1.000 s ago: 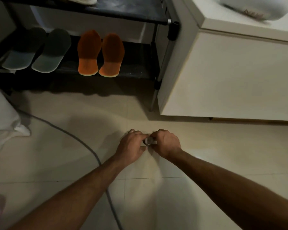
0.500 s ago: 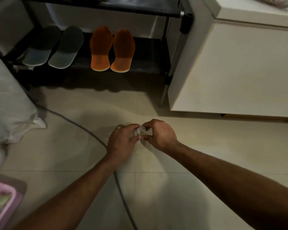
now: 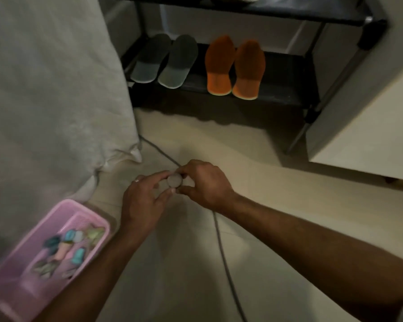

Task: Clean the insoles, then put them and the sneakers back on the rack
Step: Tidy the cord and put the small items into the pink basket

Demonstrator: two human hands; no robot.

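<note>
Pinching a small round grey object (image 3: 174, 180) from both sides: left hand (image 3: 142, 203) and right hand (image 3: 204, 182) meet low over the pale smooth tile floor (image 3: 277, 205), fingertips curled on it; the blur hides what it is. Two grey insoles (image 3: 164, 60) and two orange insoles (image 3: 236, 67), flat with rounded ends, lie side by side on the black rack (image 3: 289, 89), long axes running front to back. A pink perforated plastic basket (image 3: 21, 282) sits at lower left.
</note>
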